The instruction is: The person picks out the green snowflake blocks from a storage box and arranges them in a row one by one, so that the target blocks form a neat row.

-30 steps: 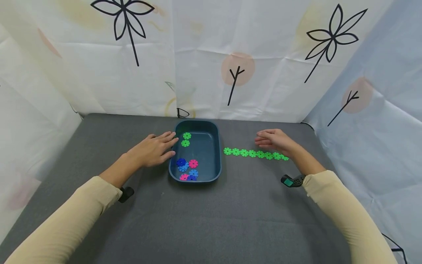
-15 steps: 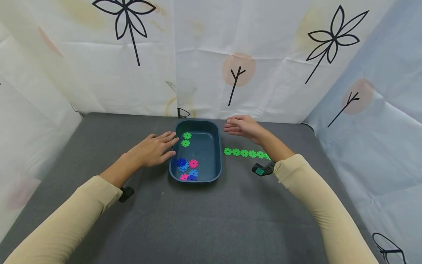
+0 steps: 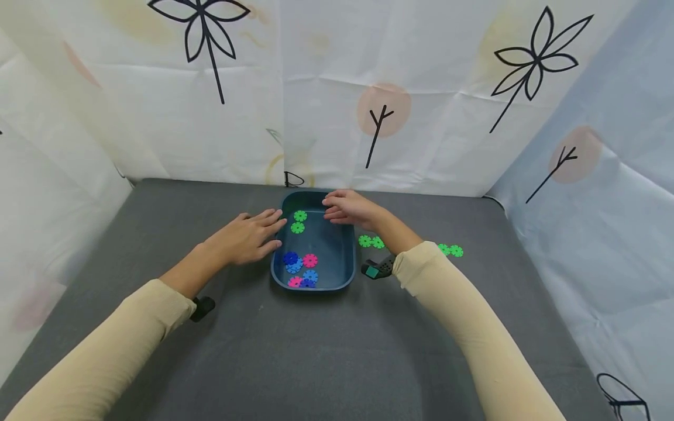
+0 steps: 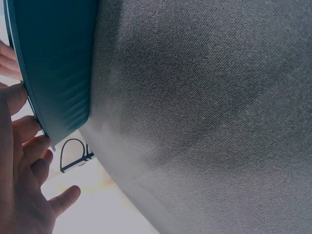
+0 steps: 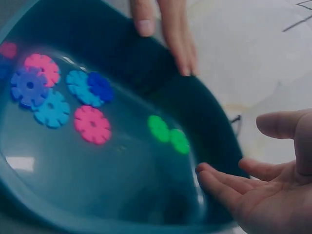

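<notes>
A dark blue-green tray (image 3: pixel 344 280) stands on the grey table. My left hand (image 3: pixel 251 238) rests on its left rim with straight, spread fingers, also seen as a hand (image 4: pixel 24 165) in the left wrist view. Over the tray's back right part is my right hand (image 3: pixel 351 209), holding nothing, its fingers extended with the thumb apart in the right wrist view. Below it, two green flower-shaped discs (image 5: pixel 168 134) lie near the tray's left side. Pink discs (image 5: pixel 92 125) and blue discs (image 5: pixel 51 108) lie at the tray's near end, some overlapping.
Right of the tray, a row of green flower-shaped discs (image 3: pixel 371 241) lies on the grey table (image 3: pixel 316 351), its middle hidden by my right forearm. A printed white cloth (image 3: pixel 326 117) hangs behind the table and at both sides.
My right hand has moved left from above the row of green discs to over the tray, its forearm now covering the row's middle. The left hand has stayed on the rim.
</notes>
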